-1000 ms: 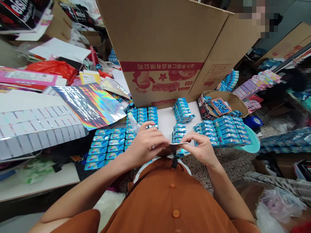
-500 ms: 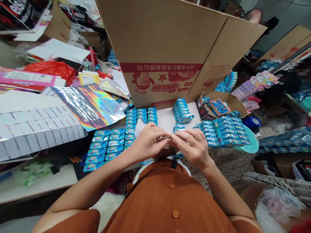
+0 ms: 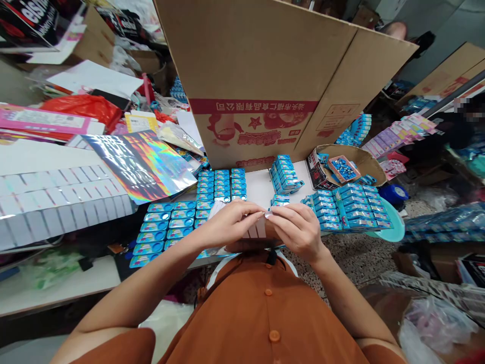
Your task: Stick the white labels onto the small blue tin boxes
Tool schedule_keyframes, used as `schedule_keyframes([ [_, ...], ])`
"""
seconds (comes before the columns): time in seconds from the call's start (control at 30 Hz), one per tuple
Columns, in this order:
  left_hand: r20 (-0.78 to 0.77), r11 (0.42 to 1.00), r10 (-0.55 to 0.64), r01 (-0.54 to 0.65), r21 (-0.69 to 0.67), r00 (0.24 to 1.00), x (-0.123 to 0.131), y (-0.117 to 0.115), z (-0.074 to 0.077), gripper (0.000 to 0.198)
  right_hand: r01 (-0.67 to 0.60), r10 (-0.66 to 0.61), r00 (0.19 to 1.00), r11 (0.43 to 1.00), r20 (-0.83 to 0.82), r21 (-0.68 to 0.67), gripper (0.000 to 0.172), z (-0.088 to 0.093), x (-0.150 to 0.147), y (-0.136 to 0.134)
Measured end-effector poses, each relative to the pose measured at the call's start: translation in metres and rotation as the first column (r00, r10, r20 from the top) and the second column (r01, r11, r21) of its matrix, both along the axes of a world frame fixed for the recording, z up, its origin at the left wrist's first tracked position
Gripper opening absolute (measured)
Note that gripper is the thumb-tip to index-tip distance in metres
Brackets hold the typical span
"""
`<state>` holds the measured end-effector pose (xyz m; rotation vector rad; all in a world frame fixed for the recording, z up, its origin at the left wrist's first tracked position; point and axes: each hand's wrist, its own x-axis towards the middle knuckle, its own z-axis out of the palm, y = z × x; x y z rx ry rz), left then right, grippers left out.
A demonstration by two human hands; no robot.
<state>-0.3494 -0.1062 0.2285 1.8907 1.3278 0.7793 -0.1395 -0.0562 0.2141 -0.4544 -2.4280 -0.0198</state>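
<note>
My left hand (image 3: 231,221) and my right hand (image 3: 299,230) meet in front of my body, both with thumb and fingers pinched. Between the right fingertips is a small pale, shiny piece (image 3: 268,214), too small to name. The left fingertips come close to it; whether they grip it too is hidden. Under the hands lies a white sheet with thin dividing lines (image 3: 254,230), partly covered by the left hand. Rows of flat blue packs with round recesses (image 3: 183,222) stand to the left. Just beyond the right fingers is a small stack of blue packs (image 3: 280,199).
A large cardboard panel (image 3: 257,60) stands at the back. Blue packs (image 3: 350,205) are stacked at the right, near an open carton (image 3: 364,159) and a turquoise basin (image 3: 396,222). Shiny rainbow sheets (image 3: 151,164) and white strips (image 3: 64,205) lie left.
A pale piece now shows at my right fingertips. My left hand has shifted slightly down and left, and the white sheet now shows more under the hands.
</note>
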Motion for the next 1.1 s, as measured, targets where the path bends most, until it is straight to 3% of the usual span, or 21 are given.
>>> schedule_keyframes([
  [0.13,-0.082,0.999,0.041,-0.038,0.039,0.996,-0.001,0.009,-0.014,0.032,-0.044,0.040,0.998,0.993,-0.039,-0.105,0.022,-0.005,-0.003,0.003],
  [0.3,-0.048,0.970,0.242,-0.240,0.049,0.969,-0.009,0.036,-0.045,0.033,-0.101,0.036,0.984,0.920,-0.173,-0.379,0.016,-0.011,-0.003,0.011],
  [0.43,-0.055,0.925,0.371,-0.363,0.115,0.927,-0.023,0.072,-0.068,0.029,-0.031,-0.163,0.953,0.786,-0.256,-0.617,0.009,-0.013,0.010,0.031],
  [0.53,-0.127,0.882,0.447,-0.412,0.230,0.886,-0.034,0.102,-0.070,0.030,0.066,-0.396,0.881,0.646,-0.259,-0.761,0.003,-0.019,0.025,0.063],
  [0.63,-0.225,0.880,0.417,-0.329,0.343,0.881,-0.039,0.133,-0.064,0.032,0.131,-0.579,0.782,0.513,-0.229,-0.848,0.010,-0.030,0.037,0.108],
  [0.7,-0.276,0.911,0.328,-0.226,0.345,0.903,-0.037,0.154,-0.062,0.032,0.140,-0.625,0.748,0.478,-0.223,-0.867,0.014,-0.038,0.041,0.139],
  [0.77,-0.298,0.953,0.228,-0.149,0.264,0.927,-0.030,0.178,-0.068,0.033,0.129,-0.632,0.742,0.459,-0.221,-0.879,0.017,-0.047,0.040,0.169],
  [0.87,-0.199,0.980,0.198,-0.190,0.059,0.960,-0.016,0.215,-0.089,0.033,0.098,-0.627,0.750,0.423,-0.213,-0.901,0.019,-0.060,0.033,0.208],
  [0.97,-0.033,0.961,0.235,-0.237,-0.140,0.971,-0.005,0.249,-0.113,0.037,0.069,-0.627,0.752,0.382,-0.203,-0.922,0.020,-0.078,0.024,0.243],
  [1.1,0.108,0.938,0.193,-0.151,-0.311,0.975,0.005,0.285,-0.133,0.050,0.037,-0.652,0.734,0.321,-0.193,-0.946,0.020,-0.104,0.013,0.281],
])
